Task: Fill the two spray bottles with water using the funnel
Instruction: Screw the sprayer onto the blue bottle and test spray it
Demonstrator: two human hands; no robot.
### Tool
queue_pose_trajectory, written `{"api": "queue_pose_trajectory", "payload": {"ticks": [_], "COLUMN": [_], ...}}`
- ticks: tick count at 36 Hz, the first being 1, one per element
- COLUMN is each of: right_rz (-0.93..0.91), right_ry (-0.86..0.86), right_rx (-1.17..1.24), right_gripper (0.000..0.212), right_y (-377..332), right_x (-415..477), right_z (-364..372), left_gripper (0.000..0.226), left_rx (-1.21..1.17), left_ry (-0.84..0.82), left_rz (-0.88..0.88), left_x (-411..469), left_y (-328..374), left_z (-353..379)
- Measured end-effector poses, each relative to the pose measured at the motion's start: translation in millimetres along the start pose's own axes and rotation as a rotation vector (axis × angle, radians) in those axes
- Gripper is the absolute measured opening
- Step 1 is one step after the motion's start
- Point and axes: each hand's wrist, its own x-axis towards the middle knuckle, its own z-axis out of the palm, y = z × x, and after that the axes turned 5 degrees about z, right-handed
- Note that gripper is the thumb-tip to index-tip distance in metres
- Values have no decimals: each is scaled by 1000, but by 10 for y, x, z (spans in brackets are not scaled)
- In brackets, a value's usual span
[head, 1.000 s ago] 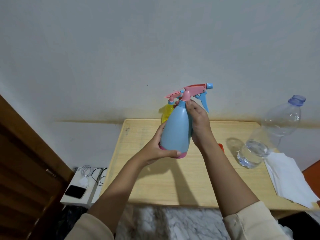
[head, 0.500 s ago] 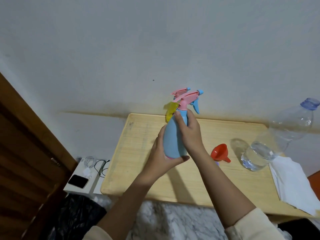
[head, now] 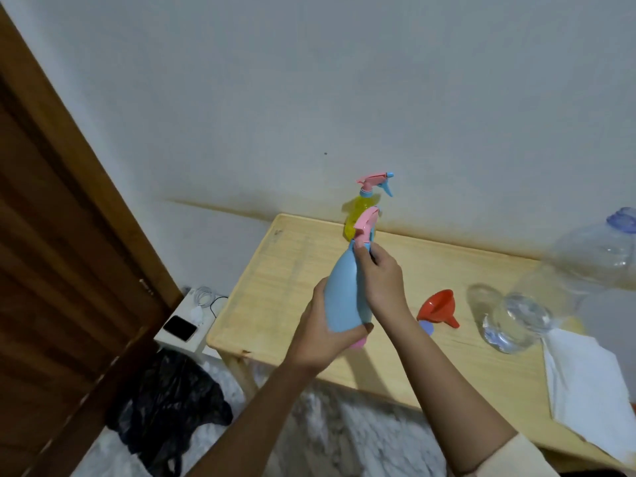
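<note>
Head view: two spray bottles, one funnel, one water bottle, one cloth, two hands. The blue spray bottle [head: 344,297] is held in the air over the front left part of the table [head: 292,270], tilted, its pink trigger head pointing away toward the wall. The left hand [head: 320,335] wraps around its lower body, fingers curled under near the pink base. The right hand [head: 382,284] pinches the neck just below the trigger head with curled fingertips. The yellow spray bottle [head: 356,215] stands upright at the table's far edge, against the wall [head: 309,80], partly hidden behind the blue one's head. The red funnel [head: 438,306] lies on its side mid-table, beside a small blue disc [head: 426,328]. The clear water bottle [head: 550,297], blue-capped, with a little water in the bottom, sits toward the right edge, and the white cloth [head: 592,390] lies at the front right corner.

The table is pale wood. A dark wooden door [head: 51,270] fills the left side. Beside the table's left edge, a low white stand [head: 186,344] carries a phone [head: 179,328] and coiled cables [head: 203,297]; a black bag [head: 172,401] lies on the marbled floor [head: 344,435].
</note>
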Motion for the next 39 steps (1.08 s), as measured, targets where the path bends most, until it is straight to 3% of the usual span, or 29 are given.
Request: {"api": "queue_pose_trajectory", "payload": {"ticks": [2,4,6,10,14,21,25,27,32,34,39], "right_rz": [1,13,38,142,213,240,224,228,301,323,349], "right_ry": [91,162,104,-2,9,-10,-66,-107,-152,-155,-221], "right_rx": [-89,-160,-134,26,70,-57,-136,-214,-233,-186,-216], "right_gripper": [21,53,63,30,23,5,8,11,8,13,60], "right_y": [59,73,68,13,100,247,324,393,547,562,558], "right_x": [1,0,39,117,185,205,161,141,92,63,43], "right_z": [-16,-26,-11,96,234,447,582,649,816,868,947], "left_gripper": [91,98,103,112,108,71,48,48,57,58,53], "left_rx": [111,214,288,342,284,80,205,276,543,642,685], "left_ry": [77,120,127,112,51,-159,-39,-24,-255,-330,-336], "left_rz": [-15,-10,12,19,-40,-205,-186,-189,-287,-333,-371], "left_x": [-59,-134,-220,-327,-330,-228,-80,28,238,288,378], "left_y": [-56,-90,-85,-76,-182,-334,-339,-364,-550,-638,-792], "left_z": [48,96,129,123,-8,-450,-721,-834,-1019,-1058,-1095]}}
